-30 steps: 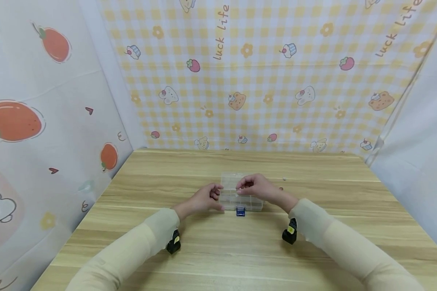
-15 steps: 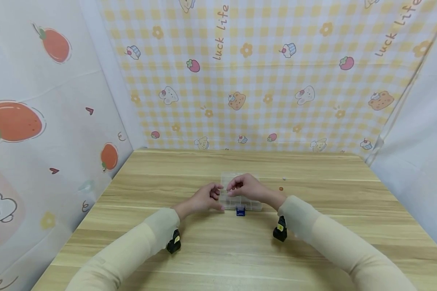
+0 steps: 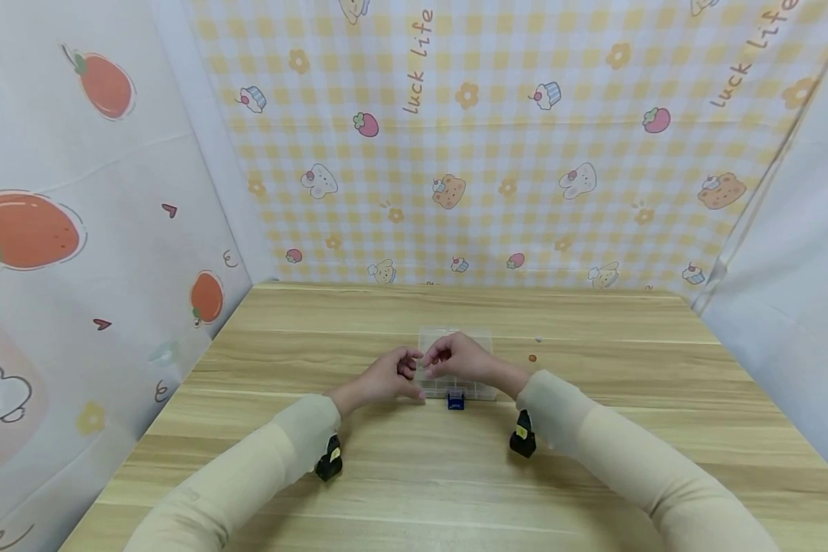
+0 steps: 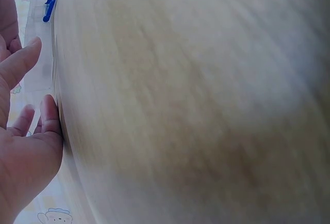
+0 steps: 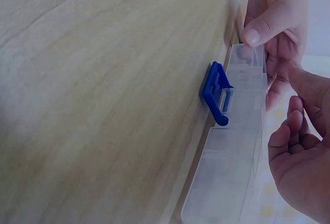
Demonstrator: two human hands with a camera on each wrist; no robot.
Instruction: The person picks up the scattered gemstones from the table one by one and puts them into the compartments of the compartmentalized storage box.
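Note:
A clear divided plastic box (image 3: 481,389) lies mid-table with its lid raised at the back. The blue latch (image 5: 212,87) hangs at its front. My left hand (image 3: 386,376) grips the box's left end, its thumb on the front corner in the right wrist view. Over the box's left compartments hovers my right hand (image 3: 462,360), fingers bent and fingertips close to the left hand's. Whether anything sits between the right fingertips is too small to tell. The right hand covers part of the lid and compartments. Both hands (image 4: 33,164) also appear in the wrist views.
A small orange-brown bead-like piece (image 3: 533,358) and a small pale one (image 3: 538,339) lie on the wooden table (image 3: 441,475), right of the box. A patterned cloth (image 3: 497,215) hangs behind the table. Black wrist cameras sit under both sleeves.
My right hand has moved left across the box, toward the left hand, uncovering the front right compartments and the orange-brown piece. The left hand and box have stayed in place.

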